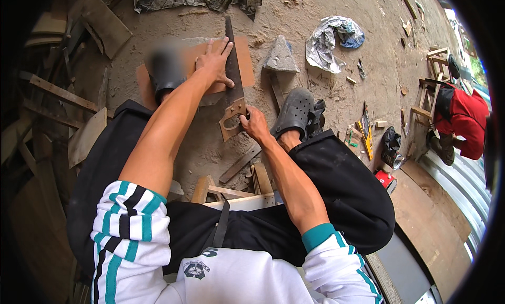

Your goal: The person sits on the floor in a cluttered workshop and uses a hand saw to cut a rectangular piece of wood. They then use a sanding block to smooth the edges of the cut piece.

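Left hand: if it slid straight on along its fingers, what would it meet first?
The left hand would likely meet the saw blade first: the two overlap in this view, though actual contact is hard to judge.

A teal-striped white shirt (244,275) is worn with black trousers (344,198) and dark clogs (294,110).

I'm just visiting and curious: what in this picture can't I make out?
All in the head view:
Toe of the black clog on the left foot: blurred patch.
Underside of the right hand gripping the wooden-handled saw: hidden by the hand itself.
Most of what's under the flat brown board: board covers it.
Rest of the person in red: cut off by dark rim.
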Demonstrator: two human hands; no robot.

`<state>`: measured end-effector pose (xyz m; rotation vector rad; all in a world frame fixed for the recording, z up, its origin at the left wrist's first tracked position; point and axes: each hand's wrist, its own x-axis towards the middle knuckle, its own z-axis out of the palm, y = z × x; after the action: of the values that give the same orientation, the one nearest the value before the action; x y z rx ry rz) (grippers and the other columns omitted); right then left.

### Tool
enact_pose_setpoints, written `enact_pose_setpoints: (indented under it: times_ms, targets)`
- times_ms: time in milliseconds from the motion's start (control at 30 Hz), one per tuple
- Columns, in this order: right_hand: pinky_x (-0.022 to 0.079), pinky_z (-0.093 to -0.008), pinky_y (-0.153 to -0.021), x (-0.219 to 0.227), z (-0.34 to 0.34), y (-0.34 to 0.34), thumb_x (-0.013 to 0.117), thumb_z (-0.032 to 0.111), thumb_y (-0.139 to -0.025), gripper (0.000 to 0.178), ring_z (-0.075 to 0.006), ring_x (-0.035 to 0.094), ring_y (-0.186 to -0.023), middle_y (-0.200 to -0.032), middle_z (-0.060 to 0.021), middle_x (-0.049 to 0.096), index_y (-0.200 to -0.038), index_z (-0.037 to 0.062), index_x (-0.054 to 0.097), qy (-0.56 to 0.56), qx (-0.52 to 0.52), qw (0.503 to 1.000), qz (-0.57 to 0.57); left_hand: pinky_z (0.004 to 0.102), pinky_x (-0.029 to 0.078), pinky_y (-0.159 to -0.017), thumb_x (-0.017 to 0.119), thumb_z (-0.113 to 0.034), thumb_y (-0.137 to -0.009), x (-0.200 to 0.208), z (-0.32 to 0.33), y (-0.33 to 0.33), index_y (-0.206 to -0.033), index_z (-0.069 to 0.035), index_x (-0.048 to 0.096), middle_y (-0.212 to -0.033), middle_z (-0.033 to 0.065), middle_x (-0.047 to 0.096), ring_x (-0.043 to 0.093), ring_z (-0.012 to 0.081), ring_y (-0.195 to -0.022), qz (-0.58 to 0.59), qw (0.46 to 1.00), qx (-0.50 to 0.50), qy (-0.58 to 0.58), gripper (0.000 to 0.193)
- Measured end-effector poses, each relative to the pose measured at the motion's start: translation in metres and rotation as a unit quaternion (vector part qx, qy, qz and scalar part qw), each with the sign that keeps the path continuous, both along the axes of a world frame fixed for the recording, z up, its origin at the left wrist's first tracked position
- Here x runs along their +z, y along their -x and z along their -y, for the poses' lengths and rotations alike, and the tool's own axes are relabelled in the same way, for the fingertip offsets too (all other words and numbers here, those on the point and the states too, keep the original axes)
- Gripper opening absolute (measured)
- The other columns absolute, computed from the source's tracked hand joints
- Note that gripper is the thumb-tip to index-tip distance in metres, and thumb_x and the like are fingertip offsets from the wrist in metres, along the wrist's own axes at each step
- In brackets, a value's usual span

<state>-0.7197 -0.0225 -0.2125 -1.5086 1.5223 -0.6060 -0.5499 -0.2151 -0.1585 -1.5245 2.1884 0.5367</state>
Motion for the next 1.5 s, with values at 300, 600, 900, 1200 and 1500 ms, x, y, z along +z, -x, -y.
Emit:
enact_pose_setpoints:
  times_ms: [300, 600, 900, 1200, 1500]
  targets:
    - [0.048, -0.0452, -0.089, 0.006, 0.003, 0.003, 0.063, 0.014, -0.084, 0.033, -0.0426, 0.061, -0.1, -0.104, -0.0266, 0.064, -0.114, -0.0017, 0.063, -0.025, 0.013, 1.0, 0.007, 0.0648, 0.044, -0.1, 0.088, -0.062, -0.049, 0.002, 0.0, 0.0, -0.157, -0.026, 0.008, -0.164, -0.0084, -0.001, 0.004, 0.0371, -0.15, -0.001, 1.0, 0.002, -0.001, 0.139]
    - [0.054, -0.0349, -0.077, 0.001, 0.033, 0.025, 0.054, 0.01, -0.094, 0.026, -0.0285, 0.072, -0.084, -0.094, -0.0152, 0.073, -0.115, 0.0018, 0.066, 0.0, -0.173, 0.985, 0.02, 0.0607, 0.05, -0.094, 0.087, -0.062, -0.049, 0.014, -0.002, 0.007, -0.157, -0.021, 0.011, -0.164, -0.0038, 0.003, 0.009, 0.0404, -0.149, 0.011, 1.0, -0.003, 0.0, 0.138]
    - [0.054, -0.0338, -0.071, 0.015, 0.16, 0.017, 0.053, 0.012, -0.094, 0.033, -0.0237, 0.072, -0.08, -0.088, -0.0175, 0.072, -0.125, 0.0031, 0.054, -0.031, -0.155, 0.98, 0.12, 0.0637, 0.044, -0.1, 0.089, -0.059, -0.051, 0.013, 0.0, 0.007, -0.157, -0.025, 0.008, -0.164, -0.0083, -0.002, 0.004, 0.0358, -0.15, 0.004, 0.999, 0.025, -0.026, 0.138]
    - [0.054, -0.0341, -0.076, 0.018, 0.186, 0.03, 0.068, 0.023, -0.085, 0.023, -0.0246, 0.071, -0.079, -0.089, -0.0126, 0.074, -0.096, 0.0027, 0.072, 0.049, -0.242, 0.969, -0.013, 0.0651, 0.042, -0.101, 0.09, -0.058, -0.05, 0.003, 0.001, 0.007, -0.157, -0.027, 0.009, -0.164, -0.0091, -0.001, 0.004, 0.036, -0.15, -0.002, 0.999, 0.03, -0.021, 0.138]
    - [0.056, -0.0344, -0.068, 0.012, 0.188, 0.002, 0.062, 0.016, -0.086, 0.024, -0.0224, 0.072, -0.068, -0.077, -0.0169, 0.071, -0.096, -0.0039, 0.07, -0.046, -0.244, 0.963, 0.108, 0.0656, 0.041, -0.102, 0.091, -0.055, -0.051, 0.013, 0.002, 0.009, -0.157, -0.026, 0.009, -0.164, -0.0085, 0.0, 0.006, 0.0366, -0.15, 0.002, 0.999, 0.033, -0.028, 0.137]
